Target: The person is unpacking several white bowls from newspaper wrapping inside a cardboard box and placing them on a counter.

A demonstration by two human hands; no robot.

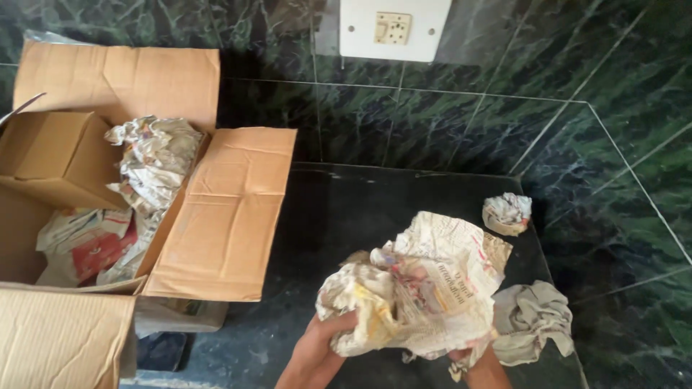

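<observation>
A crumpled bundle of newspaper (418, 288) is held over the dark stone counter (339, 216) near the bottom of the head view. My left hand (317, 346) grips its lower left side. My right hand (479, 364) holds its lower right edge, mostly hidden by the paper. Whatever the paper wraps is hidden.
An open cardboard box (223, 216) stands at the left, holding a smaller brown box (58, 155) and more crumpled newspaper (155, 162). A small paper ball (507, 213) and a grey cloth (530, 317) lie at the right. Green marble walls and a wall socket (393, 29) stand behind.
</observation>
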